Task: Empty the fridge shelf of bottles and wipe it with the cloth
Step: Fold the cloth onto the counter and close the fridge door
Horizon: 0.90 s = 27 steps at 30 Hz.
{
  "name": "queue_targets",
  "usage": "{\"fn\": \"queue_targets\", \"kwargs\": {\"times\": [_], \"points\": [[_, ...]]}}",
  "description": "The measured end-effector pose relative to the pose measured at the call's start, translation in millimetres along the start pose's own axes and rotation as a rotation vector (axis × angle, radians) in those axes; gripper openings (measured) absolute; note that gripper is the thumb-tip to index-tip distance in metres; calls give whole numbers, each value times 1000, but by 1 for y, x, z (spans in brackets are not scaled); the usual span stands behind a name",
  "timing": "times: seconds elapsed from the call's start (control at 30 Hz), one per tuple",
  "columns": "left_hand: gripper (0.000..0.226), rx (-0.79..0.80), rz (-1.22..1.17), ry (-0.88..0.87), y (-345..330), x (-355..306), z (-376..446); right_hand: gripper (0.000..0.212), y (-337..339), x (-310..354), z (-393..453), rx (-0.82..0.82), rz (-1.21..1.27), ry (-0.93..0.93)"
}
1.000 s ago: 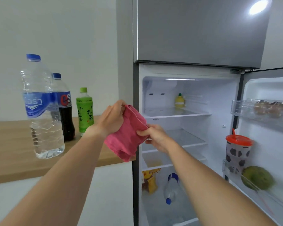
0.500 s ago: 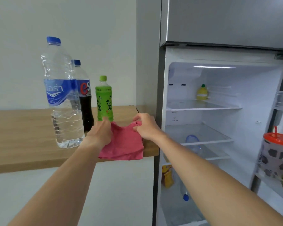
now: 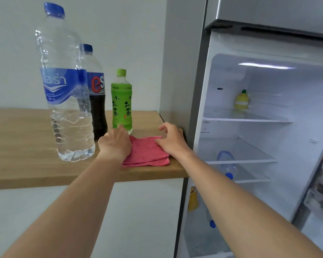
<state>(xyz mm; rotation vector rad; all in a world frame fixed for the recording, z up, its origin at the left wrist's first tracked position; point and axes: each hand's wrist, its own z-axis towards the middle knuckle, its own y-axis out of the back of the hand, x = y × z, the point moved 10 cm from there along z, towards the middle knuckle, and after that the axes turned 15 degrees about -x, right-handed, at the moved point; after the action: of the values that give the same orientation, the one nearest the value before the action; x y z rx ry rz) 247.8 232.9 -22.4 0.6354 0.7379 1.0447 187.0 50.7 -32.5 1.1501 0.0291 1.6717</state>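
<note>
1. Resting on a folded pink cloth (image 3: 147, 151), the fingers (image 3: 161, 141) of the right hand (image 3: 172, 142) press its 3 o'clock edge with nothing pinched, the upper ones lifted clear; the left hand (image 3: 116, 143) lies curled over the 9 o'clock edge, and whether it pinches the fabric cannot be told.
2. Lying flat at the corner of the wooden bench (image 3: 26, 146), the cloth sits just in front of a green tea bottle (image 3: 122, 101), which stands at its 12 o'clock.
3. Standing at 10 o'clock are a cola bottle (image 3: 97, 101) and a large water bottle (image 3: 67, 94).
4. Waiting at 3 o'clock, the open fridge's middle shelf (image 3: 237, 151) looks bare.
5. Judged from this, the wipe goes best with one hand gripping the folded pad and sweeping the shelf from its back edge to its front edge.
</note>
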Motion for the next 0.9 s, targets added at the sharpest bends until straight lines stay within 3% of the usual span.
{"fn": "queue_targets", "kwargs": {"times": [0.27, 0.4, 0.5, 0.63, 0.7, 0.8, 0.9], "points": [[42, -104, -179, -46, 29, -6, -31, 67, 24, 11, -40, 58, 12, 23], [50, -16, -242, -167, 32, -27, -60, 51, 34, 11, -73, 109, -29, 49], [54, 41, -145, -280, 30, -44, -85, 28, 39, 12, -87, 112, -49, 60], [55, 134, 34, -383, 21, -49, -97, 47, 51, 5, -98, 124, -58, 58], [55, 117, 44, -378, 21, -50, -99, 62, 68, -10, -107, 89, -124, 77], [54, 77, -33, -276, 23, -47, -100, 66, 114, -50, -127, -64, -285, 95], [60, 46, -34, -254, 23, -49, -107, 75, 179, -122, -151, -162, -638, -60]]}}
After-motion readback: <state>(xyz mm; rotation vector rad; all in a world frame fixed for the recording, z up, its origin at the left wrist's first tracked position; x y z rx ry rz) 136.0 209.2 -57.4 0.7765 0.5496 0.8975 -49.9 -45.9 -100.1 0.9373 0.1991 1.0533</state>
